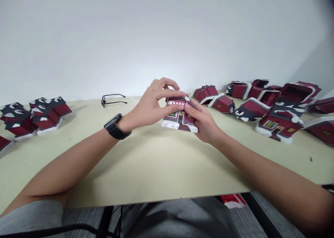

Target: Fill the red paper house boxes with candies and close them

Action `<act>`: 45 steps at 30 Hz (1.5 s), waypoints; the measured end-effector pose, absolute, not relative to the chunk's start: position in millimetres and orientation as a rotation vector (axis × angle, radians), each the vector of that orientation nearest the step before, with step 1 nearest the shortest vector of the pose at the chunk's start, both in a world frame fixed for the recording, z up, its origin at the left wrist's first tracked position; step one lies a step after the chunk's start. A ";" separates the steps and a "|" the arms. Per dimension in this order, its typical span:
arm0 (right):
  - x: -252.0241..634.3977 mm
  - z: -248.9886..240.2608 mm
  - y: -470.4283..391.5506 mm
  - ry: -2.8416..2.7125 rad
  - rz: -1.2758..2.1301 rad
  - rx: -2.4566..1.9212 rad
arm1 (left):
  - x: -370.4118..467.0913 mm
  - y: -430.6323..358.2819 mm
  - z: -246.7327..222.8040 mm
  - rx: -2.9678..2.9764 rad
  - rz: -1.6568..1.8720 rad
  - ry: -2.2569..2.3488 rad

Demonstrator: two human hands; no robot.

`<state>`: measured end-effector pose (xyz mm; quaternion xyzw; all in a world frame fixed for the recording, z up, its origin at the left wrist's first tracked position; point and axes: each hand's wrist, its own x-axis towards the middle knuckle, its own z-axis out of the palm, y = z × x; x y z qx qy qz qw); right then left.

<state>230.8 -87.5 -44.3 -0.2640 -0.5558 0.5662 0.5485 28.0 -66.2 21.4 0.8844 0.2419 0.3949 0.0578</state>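
Observation:
A small red model house (188, 121) with a dark roof, white snow trim and painted windows is held just above the table's middle, its front turned to me. My right hand (205, 121) grips its right side, with the thumb on the front. From the left, my left hand (153, 100) reaches over it, thumb across the front wall and fingers curved over the roof edge. Those fingers hide much of the roof and upper front. A black watch (118, 126) sits on my left wrist.
Several similar houses (48, 118) stand upright at the far left. More houses (279, 121), some tipped with open hollow bases showing, crowd the right side. Black eyeglasses (109, 101) lie near the wall. The pale table's (161, 175) front edge runs close to my lap.

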 end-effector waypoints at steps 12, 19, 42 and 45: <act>232.8 -52.4 -83.2 -1.541 1.042 -0.569 | 22.4 -54.6 18.7 2.168 0.910 0.592; 234.6 -61.3 -80.3 -1.718 0.782 -0.776 | 8.7 -50.6 29.0 2.623 0.670 0.702; 225.4 -79.6 -82.4 -1.763 0.681 -0.824 | -85.3 -121.7 -13.7 2.926 0.445 1.113; 226.6 -81.2 -79.2 -1.735 0.704 -0.823 | -74.6 -129.7 -21.9 2.940 0.494 1.138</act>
